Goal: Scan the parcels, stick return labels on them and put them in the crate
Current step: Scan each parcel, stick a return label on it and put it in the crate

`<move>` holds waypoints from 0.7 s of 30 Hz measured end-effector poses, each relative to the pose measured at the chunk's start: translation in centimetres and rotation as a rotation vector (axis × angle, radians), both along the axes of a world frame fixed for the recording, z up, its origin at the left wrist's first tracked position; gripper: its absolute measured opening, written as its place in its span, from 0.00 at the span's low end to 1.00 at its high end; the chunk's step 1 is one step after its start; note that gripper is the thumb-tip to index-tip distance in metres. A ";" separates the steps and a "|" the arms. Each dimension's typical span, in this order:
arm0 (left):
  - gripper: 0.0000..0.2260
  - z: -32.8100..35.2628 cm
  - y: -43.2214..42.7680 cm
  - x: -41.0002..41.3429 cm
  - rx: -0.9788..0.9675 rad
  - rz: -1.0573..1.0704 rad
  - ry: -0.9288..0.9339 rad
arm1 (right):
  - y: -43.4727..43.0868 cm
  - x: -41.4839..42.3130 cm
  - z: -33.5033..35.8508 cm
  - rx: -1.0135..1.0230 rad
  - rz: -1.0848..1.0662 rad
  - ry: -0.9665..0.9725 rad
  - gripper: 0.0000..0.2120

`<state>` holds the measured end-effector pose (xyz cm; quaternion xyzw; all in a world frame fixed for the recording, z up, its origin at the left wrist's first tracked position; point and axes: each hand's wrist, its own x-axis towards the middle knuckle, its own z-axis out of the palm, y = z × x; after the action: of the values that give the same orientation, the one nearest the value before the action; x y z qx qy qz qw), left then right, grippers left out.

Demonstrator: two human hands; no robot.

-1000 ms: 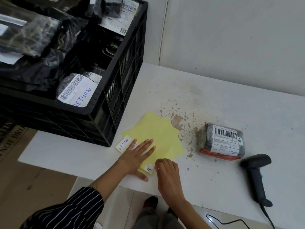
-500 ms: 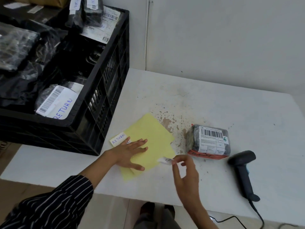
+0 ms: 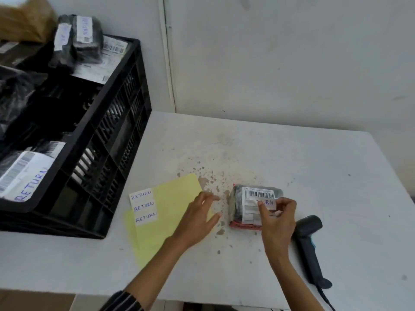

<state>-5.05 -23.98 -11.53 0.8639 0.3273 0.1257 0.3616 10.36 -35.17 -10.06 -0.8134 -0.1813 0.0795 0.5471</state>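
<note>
- Right hand (image 3: pixel 277 217): grip pinched on a return label (image 3: pixel 268 202), held against the parcel (image 3: pixel 241 205) on the bench (image 3: pixel 314 167).
- Left hand (image 3: pixel 197 218): grip apart, fingers spread over the yellow sheet (image 3: pixel 170 198).

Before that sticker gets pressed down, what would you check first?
1. Return label pinched in the right hand grip: ok.
2. Label over the parcel, just below its barcode, not covering it: ok.
3. Parcel lying flat on the table: ok.
4. Left hand steadying the parcel: not ok; it is open, apart from it, over the yellow sheet.
5. Parcel scanned: cannot tell; the scanner lies unheld on the table.
</note>
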 end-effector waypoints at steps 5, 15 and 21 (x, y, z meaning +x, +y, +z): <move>0.21 0.0 -3.3 3.8 0.225 0.011 -0.099 | 0.6 -0.3 -0.8 0.028 0.002 -0.024 0.15; 0.22 -1.6 -3.8 5.2 0.437 -0.230 -0.087 | 0.3 -0.7 -2.2 -0.116 -0.021 -0.212 0.17; 0.23 -1.4 -3.9 5.2 0.399 -0.161 -0.113 | -0.1 0.6 -2.0 -0.238 -0.007 -0.231 0.31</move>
<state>0.19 -27.85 -12.95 0.9333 0.2050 0.2071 0.2100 10.96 -35.25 -12.09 -0.8767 -0.2296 0.0045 0.4227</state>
